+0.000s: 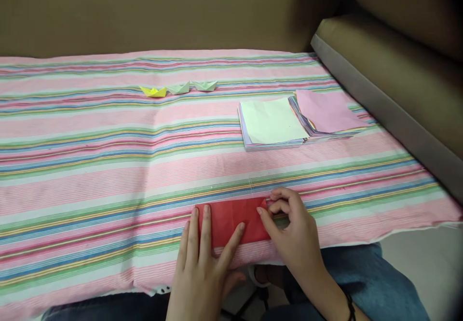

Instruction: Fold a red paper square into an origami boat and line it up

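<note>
A red sheet of paper [231, 217], folded into a rectangle, lies flat on the striped cloth near its front edge. My left hand [202, 258] rests on the left part of the paper, fingers stretched out and spread, pressing it down. At the right end, my right hand [292, 224] pinches the paper's edge near its upper right corner between thumb and index finger. The other fingers of that hand are curled above the cloth.
Farther back stand a yellow paper boat [154, 92] and two pale green paper boats [205, 86] in a row. Stacks of square paper, pale green on top [273, 122] and pink on top [331, 111], lie at the right. A brown padded armrest [390, 79] borders the right side.
</note>
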`<state>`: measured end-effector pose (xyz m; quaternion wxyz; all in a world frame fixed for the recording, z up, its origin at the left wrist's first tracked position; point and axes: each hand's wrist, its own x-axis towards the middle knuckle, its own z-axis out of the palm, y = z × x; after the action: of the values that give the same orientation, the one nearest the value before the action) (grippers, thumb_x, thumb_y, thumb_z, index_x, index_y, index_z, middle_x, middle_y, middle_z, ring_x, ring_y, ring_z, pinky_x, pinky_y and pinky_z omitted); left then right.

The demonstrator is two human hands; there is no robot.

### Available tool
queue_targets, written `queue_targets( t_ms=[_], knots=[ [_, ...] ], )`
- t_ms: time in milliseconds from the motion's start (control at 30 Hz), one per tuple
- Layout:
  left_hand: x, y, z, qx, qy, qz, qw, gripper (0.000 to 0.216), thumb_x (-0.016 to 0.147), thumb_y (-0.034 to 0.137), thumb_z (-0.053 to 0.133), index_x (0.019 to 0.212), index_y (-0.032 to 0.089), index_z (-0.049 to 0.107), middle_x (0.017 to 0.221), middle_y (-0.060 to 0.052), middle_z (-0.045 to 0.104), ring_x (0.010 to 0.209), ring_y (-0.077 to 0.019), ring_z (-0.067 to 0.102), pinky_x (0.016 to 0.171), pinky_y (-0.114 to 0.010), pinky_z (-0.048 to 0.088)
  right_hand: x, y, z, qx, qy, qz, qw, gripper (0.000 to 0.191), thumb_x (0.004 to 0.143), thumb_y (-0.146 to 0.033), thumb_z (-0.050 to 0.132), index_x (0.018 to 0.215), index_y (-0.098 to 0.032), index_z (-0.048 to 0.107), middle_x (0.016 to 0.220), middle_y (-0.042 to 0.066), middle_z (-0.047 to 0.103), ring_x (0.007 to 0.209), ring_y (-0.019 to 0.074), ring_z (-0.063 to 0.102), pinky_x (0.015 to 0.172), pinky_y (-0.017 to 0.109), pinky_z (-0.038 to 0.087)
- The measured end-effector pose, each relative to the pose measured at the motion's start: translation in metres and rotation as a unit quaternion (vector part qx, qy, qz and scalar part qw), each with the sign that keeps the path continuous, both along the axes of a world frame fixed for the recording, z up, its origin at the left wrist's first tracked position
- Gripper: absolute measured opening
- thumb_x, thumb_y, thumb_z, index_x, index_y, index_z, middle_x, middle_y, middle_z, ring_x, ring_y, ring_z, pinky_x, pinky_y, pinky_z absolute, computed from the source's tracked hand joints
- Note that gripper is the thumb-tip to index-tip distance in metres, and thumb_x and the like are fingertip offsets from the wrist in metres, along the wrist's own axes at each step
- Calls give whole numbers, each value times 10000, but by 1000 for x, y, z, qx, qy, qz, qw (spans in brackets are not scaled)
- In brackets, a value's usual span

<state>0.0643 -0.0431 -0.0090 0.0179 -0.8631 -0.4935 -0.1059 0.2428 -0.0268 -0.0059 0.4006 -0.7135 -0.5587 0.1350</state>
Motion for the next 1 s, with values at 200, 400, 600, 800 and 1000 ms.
queue_targets(
  t_ms=[200,400,600,800,1000],
  knots=[
    [-1,1,0,4,13,-5,1000,1019,527,593,717,1388,424,198,1511,-120,142,1317,-430,244,972,-555,370,0,0,-2,7,-16,14,1000,200,790,-224,549,969,-207,462,614,-28,553,763,207,581,797,403,442],
    [-1,-1,-4,3,8,-6,1000,1049,499,587,742,1387,422,207,1517,-96,135,1334,-424,202,990,-558,353,8,-1,0,46,-72,40,996,231,794,-224,565,1020,-196,528,706,9,542,759,205,560,750,395,472],
    [-2,-1,1,1,18,-7,1000,1075,481,538,778,1387,419,212,1510,-115,157,1327,-417,226,986,-556,365,17,-8,8,84,-157,313,933,285,823,-187,550,1091,-272,596,1107,43,638,1144,247,509,1004,534,334],
    [0,-2,6,5,27,-9,1000,1016,526,495,777,1383,403,239,1508,-112,167,1339,-398,202,985,-559,356,26,-21,2,43,-210,370,904,382,838,-218,540,1216,-279,537,1288,64,546,1260,258,417,1051,611,220],
    [0,-3,6,4,53,-11,999,1084,455,477,813,1383,381,260,1498,-150,180,1342,-407,184,1011,-552,316,31,-26,4,41,-243,406,880,443,796,-220,607,1218,-335,535,1408,60,403,1318,289,313,1030,634,218]
  ],
)
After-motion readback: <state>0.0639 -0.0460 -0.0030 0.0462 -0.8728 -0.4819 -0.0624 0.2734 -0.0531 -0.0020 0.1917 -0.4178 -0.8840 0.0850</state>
